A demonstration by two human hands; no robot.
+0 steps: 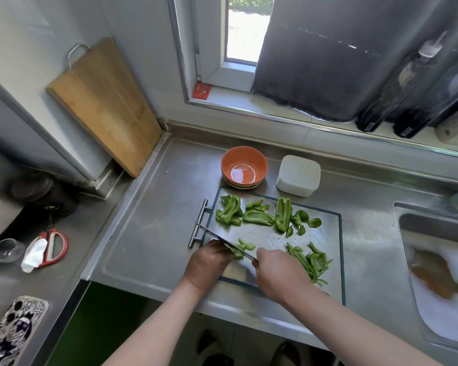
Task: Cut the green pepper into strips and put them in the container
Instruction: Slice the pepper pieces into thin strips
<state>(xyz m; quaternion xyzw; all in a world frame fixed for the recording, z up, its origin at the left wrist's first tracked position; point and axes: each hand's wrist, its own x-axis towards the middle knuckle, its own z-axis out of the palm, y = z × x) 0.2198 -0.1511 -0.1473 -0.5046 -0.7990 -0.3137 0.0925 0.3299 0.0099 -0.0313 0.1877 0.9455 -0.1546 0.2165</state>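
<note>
While the pepper piece [237, 252] lies near the front of the board [273, 237] under the knife [217, 237], the left hand [209, 262] curls over it, holding it down, and the right hand [275, 270] grips the knife's handle. Cut strips [311, 262] lie just to the right, with larger pieces [254, 215] farther back. Beyond the board stand a bowl [243, 165] and a container [298, 175].

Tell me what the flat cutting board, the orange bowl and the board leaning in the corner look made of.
Flat cutting board: likely stainless steel, dull grey sheen, dark rim. Orange bowl: probably glazed ceramic, glossy highlights inside. Leaning board: wood or bamboo, matte, visible grain stripes.
</note>
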